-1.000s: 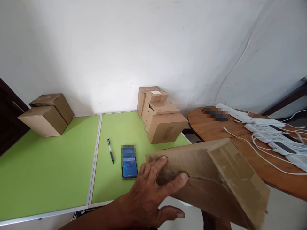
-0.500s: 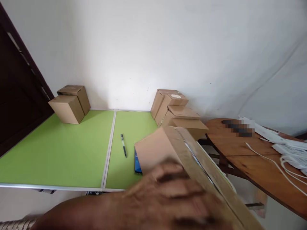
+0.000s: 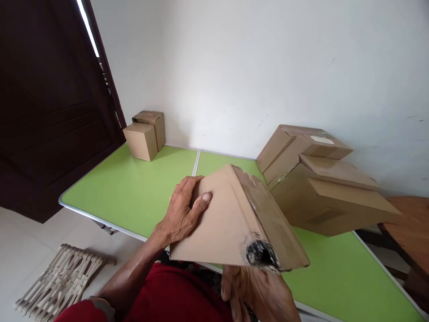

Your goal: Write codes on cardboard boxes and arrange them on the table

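A brown cardboard box (image 3: 221, 219) is held tilted over the near side of a green table (image 3: 120, 190). My left hand (image 3: 184, 212) grips its left side, with the thumb on the facing panel and the fingers over the far edge. Under the near corner, my right hand (image 3: 261, 290) supports the box from below; some of its fingers show and the rest of its grip is hidden. Brown tape runs along the right face. The box's lower corner has a dark, scuffed patch with a hole (image 3: 259, 254).
Two small cardboard boxes (image 3: 139, 141) sit at the back left by a dark door (image 3: 50, 89). Several larger boxes (image 3: 321, 201) are stacked against the wall on the right. A woven stool (image 3: 60, 281) stands lower left; a wooden table (image 3: 410, 223) is beyond the right edge.
The view has shifted, so the stacked boxes look nearer. The held box has turned, and its scuffed corner now shows. My right hand has come into view. The pen and phone are no longer visible.
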Available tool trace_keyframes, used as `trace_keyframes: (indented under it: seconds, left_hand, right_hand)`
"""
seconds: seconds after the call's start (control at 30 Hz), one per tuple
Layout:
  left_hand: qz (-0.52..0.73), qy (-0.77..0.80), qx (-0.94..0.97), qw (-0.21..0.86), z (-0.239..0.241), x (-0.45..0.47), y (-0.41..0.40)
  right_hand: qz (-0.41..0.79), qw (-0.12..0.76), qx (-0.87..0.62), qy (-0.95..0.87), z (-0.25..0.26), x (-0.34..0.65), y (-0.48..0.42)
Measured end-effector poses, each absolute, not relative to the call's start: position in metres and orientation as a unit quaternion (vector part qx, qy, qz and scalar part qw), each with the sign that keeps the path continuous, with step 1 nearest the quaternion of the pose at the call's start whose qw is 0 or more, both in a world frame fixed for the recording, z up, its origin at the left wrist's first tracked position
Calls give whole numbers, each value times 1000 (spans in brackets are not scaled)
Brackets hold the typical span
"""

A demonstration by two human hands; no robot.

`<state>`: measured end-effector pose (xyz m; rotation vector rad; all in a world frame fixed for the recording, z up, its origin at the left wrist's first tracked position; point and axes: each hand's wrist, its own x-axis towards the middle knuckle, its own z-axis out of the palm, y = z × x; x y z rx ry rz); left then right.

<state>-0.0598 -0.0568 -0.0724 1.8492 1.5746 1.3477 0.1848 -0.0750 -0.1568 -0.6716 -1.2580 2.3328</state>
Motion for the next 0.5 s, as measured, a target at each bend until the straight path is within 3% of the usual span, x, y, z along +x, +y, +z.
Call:
trace_keyframes:
  seconds: [0.13,0.5]
  left_hand:
    - [496,608,581,216,-97,-70,-69]
    - [416,674,534,295,-106,-83,-132]
  right_hand:
    - [851,250,-238,-395,-147,173,-74]
    - [696,344,-411,-479,-157,162,-60]
